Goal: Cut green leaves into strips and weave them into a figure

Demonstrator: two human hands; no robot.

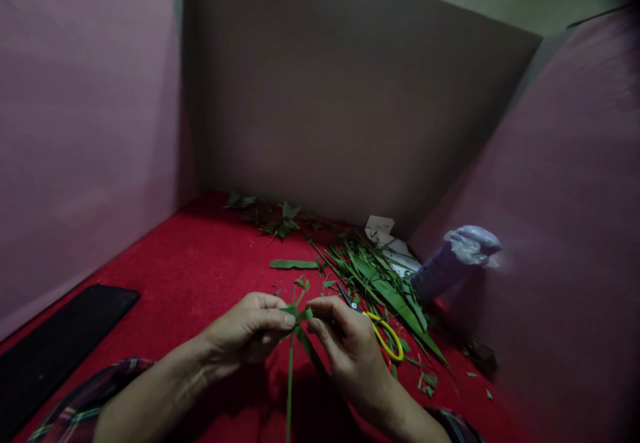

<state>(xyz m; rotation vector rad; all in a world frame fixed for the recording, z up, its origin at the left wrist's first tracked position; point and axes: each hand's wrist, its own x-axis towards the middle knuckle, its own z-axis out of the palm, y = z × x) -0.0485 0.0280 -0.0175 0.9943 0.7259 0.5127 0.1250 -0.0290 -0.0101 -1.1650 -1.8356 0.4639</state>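
Observation:
My left hand (250, 329) and my right hand (347, 346) meet low in the middle of the head view, over a red cloth (190, 276). Both pinch a folded green leaf strip (299, 315) between thumb and fingers. Two long ends of the strip (290, 383) hang down toward me. Each hand is closed on the strip. Yellow-handled scissors (383, 333) lie just right of my right hand, partly hidden by it.
A heap of long green leaves (380, 283) lies right of the hands, with smaller leaves (275, 219) at the back. A purple wrapped roll (450, 263) leans at the right wall, white paper (383, 229) behind. A black flat panel (55, 343) lies left. Board walls enclose three sides.

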